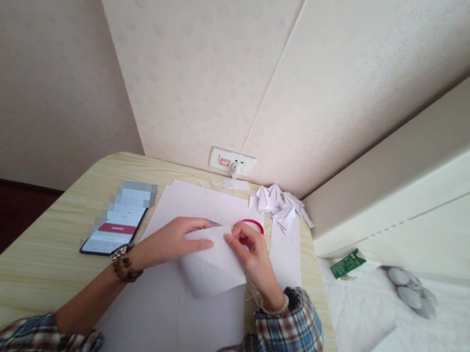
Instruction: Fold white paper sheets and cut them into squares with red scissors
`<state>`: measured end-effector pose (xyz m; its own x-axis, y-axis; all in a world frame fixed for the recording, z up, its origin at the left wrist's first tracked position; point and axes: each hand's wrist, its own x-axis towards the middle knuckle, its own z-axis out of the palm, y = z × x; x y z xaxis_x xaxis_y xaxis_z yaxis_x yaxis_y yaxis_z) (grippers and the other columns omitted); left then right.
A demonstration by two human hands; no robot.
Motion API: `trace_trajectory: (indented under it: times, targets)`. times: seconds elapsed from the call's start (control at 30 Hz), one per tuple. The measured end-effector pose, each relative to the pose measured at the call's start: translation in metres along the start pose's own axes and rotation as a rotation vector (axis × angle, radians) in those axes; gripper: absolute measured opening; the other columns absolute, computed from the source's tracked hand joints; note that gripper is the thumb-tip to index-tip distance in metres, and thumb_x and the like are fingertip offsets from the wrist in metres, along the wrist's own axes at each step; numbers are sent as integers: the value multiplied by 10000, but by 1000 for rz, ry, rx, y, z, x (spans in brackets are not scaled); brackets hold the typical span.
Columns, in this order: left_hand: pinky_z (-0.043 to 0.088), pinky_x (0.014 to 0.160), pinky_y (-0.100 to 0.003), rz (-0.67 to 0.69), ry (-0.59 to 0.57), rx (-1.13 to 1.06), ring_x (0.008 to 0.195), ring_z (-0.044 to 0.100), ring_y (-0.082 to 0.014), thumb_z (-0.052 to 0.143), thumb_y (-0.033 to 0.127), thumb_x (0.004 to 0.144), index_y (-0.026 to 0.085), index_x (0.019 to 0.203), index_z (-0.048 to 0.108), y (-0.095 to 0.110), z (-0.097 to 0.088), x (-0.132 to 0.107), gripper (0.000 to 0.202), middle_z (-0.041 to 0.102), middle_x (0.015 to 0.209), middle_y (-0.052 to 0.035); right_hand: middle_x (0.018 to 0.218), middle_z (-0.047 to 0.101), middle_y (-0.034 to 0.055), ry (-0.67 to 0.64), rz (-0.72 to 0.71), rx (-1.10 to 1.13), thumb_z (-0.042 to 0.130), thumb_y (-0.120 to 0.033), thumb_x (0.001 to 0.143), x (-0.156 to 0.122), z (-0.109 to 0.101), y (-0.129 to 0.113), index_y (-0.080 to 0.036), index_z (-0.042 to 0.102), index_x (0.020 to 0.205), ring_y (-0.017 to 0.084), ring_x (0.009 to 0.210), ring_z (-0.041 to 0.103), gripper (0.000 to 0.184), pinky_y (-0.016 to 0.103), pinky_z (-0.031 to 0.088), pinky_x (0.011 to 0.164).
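Observation:
A sheet of white paper (215, 264) is held up between both hands, its lower part curving toward me. My left hand (178, 241) grips its left upper edge, thumb in front and fingers behind. At the upper right corner, my right hand (249, 249) pinches the paper between thumb and curled fingers. Larger white sheets (167, 331) lie flat on the table underneath. Just behind my right hand shows a red loop (256, 224), perhaps a scissors handle; the rest of it is hidden.
Several folded white paper pieces (279, 203) are heaped at the table's back right. A lit phone (119, 226) lies on the left of the wooden table (43, 247). A plug sits in the wall socket (232, 162). Beyond the right edge are a green-and-white box (349, 264) and grey slippers (412, 291).

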<state>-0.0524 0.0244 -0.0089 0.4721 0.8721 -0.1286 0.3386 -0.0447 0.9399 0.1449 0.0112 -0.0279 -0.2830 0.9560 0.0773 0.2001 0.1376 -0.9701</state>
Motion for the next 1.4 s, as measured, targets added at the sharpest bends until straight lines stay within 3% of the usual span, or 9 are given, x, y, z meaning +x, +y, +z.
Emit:
trace_trajectory:
  times: [0.2,0.33,0.5,0.67,0.83,1.03,1.4]
  targets:
    - [409,579,-218,-242,226,-478,638,565,-135,739,360,652,189,855,617,7,0,-2,292,635,734,27,634,389,-44,196,-49,97,559,-355,866,-2,8,5,-202,431,657,104,578,361,289,236,269,508]
    - [443,633,-220,-226,237,-664,693,577,-132,768,300,628,179,863,621,10,10,-4,302,641,763,24,642,390,-42,264,-42,125,555,-381,865,-4,13,6,-206,430,674,105,578,362,287,235,269,502]
    - [457,617,-248,-197,316,-609,699,589,-165,770,305,608,158,811,608,11,20,-4,298,644,735,11,618,377,-48,286,-28,119,552,-390,862,-5,15,5,-214,423,666,106,552,351,293,235,271,493]
    - [452,565,-237,-225,437,-500,645,565,-148,785,322,575,156,804,588,11,19,-3,345,632,733,16,617,396,-48,205,-42,93,563,-358,857,-4,11,2,-209,426,650,107,577,385,289,232,294,523]
    - [411,524,-217,-206,411,-383,602,517,-131,756,337,607,171,757,548,9,16,-3,305,565,664,42,591,414,-47,150,-44,27,528,-357,883,-3,5,-2,-201,442,637,107,565,399,303,238,291,528]
    - [395,534,-216,-156,353,-295,610,494,-129,734,335,626,175,707,538,9,15,-3,265,532,659,48,581,483,-22,211,-88,-130,477,-358,906,-4,5,-4,-196,473,612,124,569,437,335,253,315,541]
    - [400,516,-218,-168,422,-329,590,508,-132,747,359,602,172,712,549,11,16,-4,294,542,648,42,533,421,-34,203,-25,-28,515,-448,874,-2,10,-2,-209,456,585,118,499,395,380,255,285,472]
